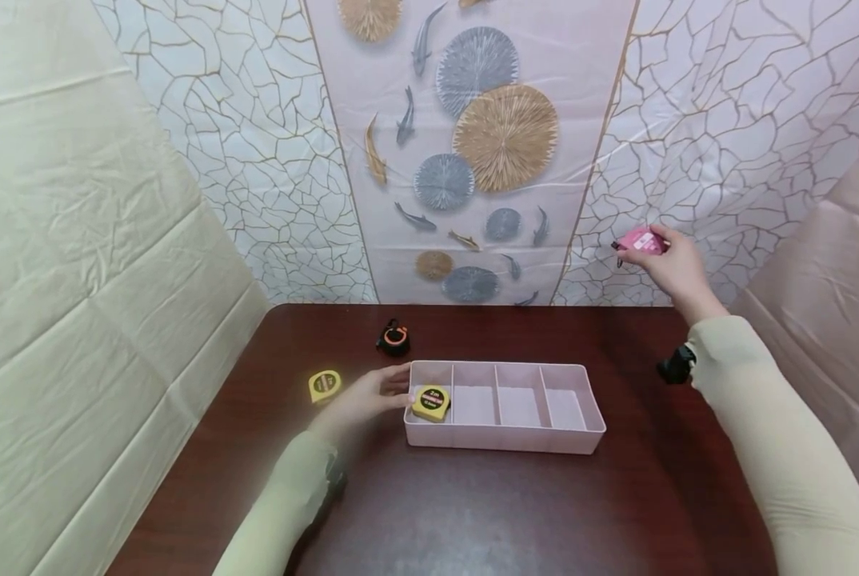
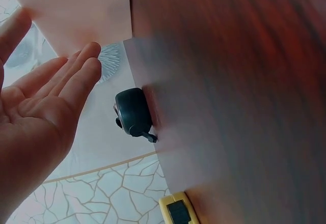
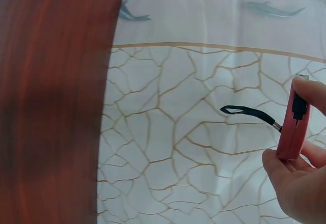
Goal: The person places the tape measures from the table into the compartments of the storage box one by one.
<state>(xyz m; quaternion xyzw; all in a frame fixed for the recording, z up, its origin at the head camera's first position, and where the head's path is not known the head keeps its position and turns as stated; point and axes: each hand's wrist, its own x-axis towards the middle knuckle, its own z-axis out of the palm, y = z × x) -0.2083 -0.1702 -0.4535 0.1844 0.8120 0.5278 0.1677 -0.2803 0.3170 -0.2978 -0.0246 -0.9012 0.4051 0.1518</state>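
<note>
Head view: pink tape measure (image 1: 644,242) is held up high by R hand (image 1: 677,268), well clear of the worktop (image 1: 473,512), fingers pinched narrow on its edges, so the label is left uncovered. Four-comp. organiser tray (image 1: 501,438) is met at its left end by L hand (image 1: 365,396), thumb by the rim, prob. so it can be steadied. A yellow 2 m tape measure (image 1: 431,403) is seated in the leftmost comp.; a second yellow tape (image 1: 325,386) is seen out past L hand, w/ a black-and-orange tape (image 1: 395,340) set behind the tray's left end.

L wrist view: fingers extended, thumb wide, nothing gripped; tray wall apparently just touched.

R wrist view: pink one seen edge-on, clamped btwn thumb and fingers, its black wrist loop (image 3: 249,110) hanging free, presumably since only the casing is pinched.
</note>
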